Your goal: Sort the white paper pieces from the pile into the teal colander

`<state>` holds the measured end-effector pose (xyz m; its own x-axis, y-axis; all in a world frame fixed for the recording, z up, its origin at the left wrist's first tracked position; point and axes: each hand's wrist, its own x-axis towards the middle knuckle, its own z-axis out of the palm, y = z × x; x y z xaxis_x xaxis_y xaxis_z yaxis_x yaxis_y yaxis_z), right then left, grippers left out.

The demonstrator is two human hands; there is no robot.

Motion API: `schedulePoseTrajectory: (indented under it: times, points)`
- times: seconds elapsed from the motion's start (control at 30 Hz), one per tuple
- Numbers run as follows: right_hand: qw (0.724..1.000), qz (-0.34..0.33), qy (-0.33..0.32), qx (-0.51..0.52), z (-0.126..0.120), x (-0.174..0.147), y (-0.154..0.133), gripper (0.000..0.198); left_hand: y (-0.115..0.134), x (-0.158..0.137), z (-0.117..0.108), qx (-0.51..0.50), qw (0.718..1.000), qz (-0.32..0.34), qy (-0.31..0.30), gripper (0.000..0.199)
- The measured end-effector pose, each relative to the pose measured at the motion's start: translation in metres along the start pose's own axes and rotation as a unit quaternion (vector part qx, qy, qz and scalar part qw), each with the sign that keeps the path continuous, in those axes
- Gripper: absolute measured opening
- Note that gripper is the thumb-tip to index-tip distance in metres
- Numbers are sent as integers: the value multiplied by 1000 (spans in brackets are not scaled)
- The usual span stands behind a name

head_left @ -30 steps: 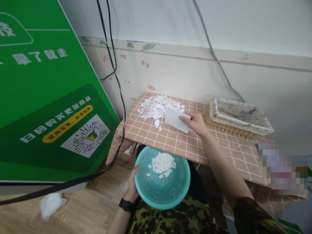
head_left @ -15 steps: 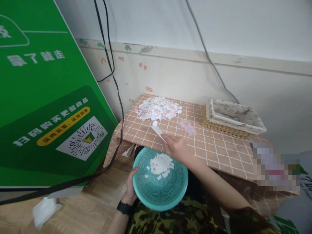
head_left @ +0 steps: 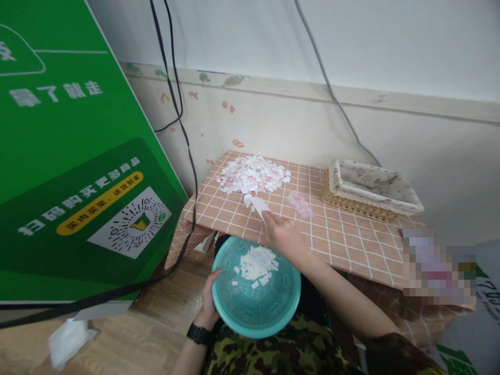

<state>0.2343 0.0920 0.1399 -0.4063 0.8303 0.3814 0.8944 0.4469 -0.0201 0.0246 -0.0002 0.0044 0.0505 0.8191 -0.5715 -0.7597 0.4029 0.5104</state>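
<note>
My left hand (head_left: 210,299) grips the left rim of a round teal plastic colander (head_left: 250,325), which rests on my lap below the table edge. Inside it lies a heap of small white paper scraps (head_left: 258,263). Over the table's front edge, my right hand (head_left: 284,234) is closed on the end of a flat white strip (head_left: 261,207); its exact kind is unclear. The strip's far end points at a few loose scraps (head_left: 248,200). Just beyond them is a large pile of white and pinkish paper scraps (head_left: 253,174).
A small pinkish-white patch of scraps (head_left: 300,204) lies on the checked tablecloth (head_left: 351,237). At the right stands a cloth-lined wicker basket (head_left: 359,205). A green sign board (head_left: 117,130) and dangling black cables (head_left: 192,172) are on the left. A white bag (head_left: 70,341) lies on the floor.
The white strip has turned in my right hand, showing a broader face, and its far end has shifted right. The colander and my left hand stay in place.
</note>
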Motion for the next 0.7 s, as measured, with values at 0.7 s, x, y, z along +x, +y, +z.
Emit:
schedulePoseTrajectory:
  times: [0.7]
  points:
    - [963, 74, 28, 256, -11, 41, 51, 29, -2, 4, -8, -10, 1000, -5, 2, 22]
